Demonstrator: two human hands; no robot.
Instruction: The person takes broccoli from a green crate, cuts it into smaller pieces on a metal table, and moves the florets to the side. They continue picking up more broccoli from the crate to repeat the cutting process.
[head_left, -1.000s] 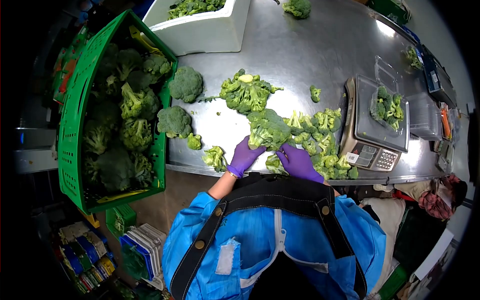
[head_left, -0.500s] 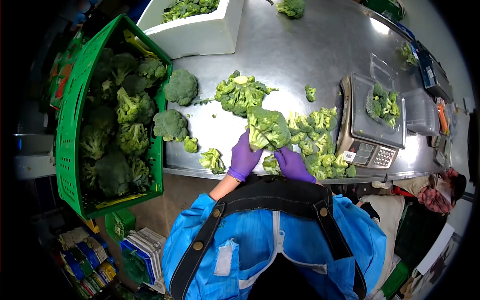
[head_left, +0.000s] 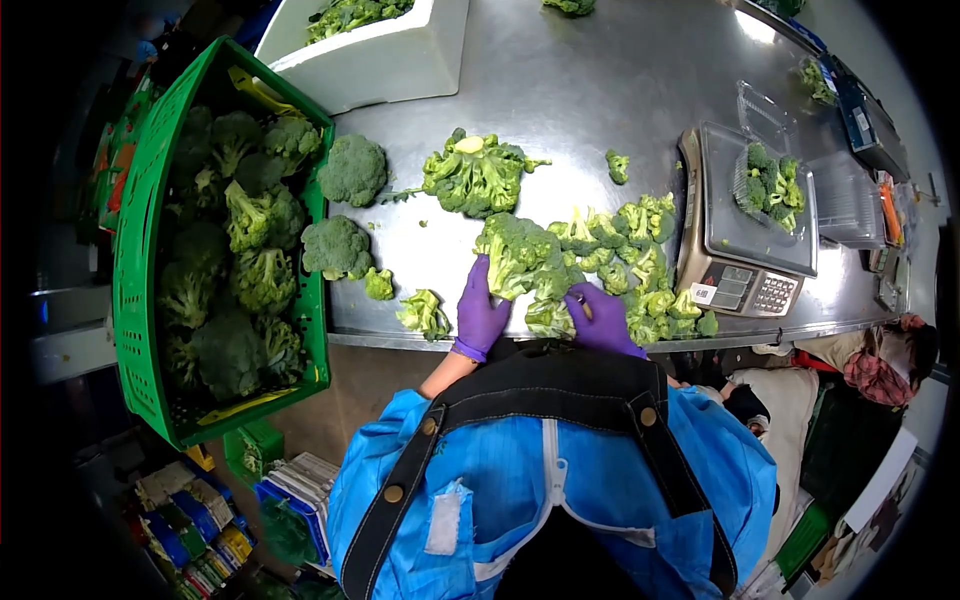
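My left hand, in a purple glove, grips a broccoli head from its left side, just above the table's near edge. To the right, my purple-gloved right hand is closed round what looks like a small knife, mostly hidden by the fingers. A cut broccoli piece lies between the hands, below the head. Cut florets are heaped beside my right hand. Beyond the held head sits a broccoli head with its cut stem up. A loose floret lies left of my left hand.
A green crate full of broccoli stands at the left, with two whole heads beside it. A white foam box is at the back left. Right of the florets, a scale carries an open clear tray of florets.
My right hand has moved slightly right, away from the held head. A cut piece now shows more fully between the hands. The view has shifted a little.
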